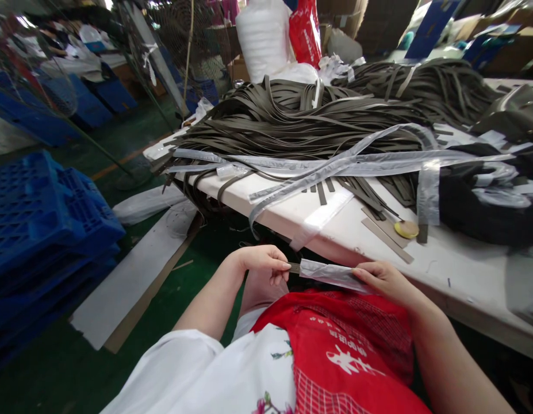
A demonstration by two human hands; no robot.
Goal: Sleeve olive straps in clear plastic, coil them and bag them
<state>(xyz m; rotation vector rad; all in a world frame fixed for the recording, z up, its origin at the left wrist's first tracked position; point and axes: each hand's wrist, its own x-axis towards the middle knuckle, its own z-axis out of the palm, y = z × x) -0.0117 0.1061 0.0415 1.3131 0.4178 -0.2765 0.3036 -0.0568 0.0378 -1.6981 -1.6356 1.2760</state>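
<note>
Over my lap, my left hand (270, 264) pinches the end of a dark grey strap (294, 268). The strap's other part runs into a translucent plastic sleeve (329, 272). The sleeve's far end is gripped between the thumb and fingers of my right hand (380, 280). How far the strap reaches inside the sleeve is hidden. Both hands are in front of the table edge, above a red apron (352, 351). Beyond them, a large pile of similar dark straps (292, 123) lies on the white table (275, 201), with long clear plastic strips (335, 167) across its front.
A yellow round object (406, 229) and short flat strips (384, 236) lie on the table. Black material (486, 207) sits at the right. Stacked blue pallets (42, 230) stand at left, near a flat board (132, 282) on the green floor. A white foam roll (263, 40) stands behind.
</note>
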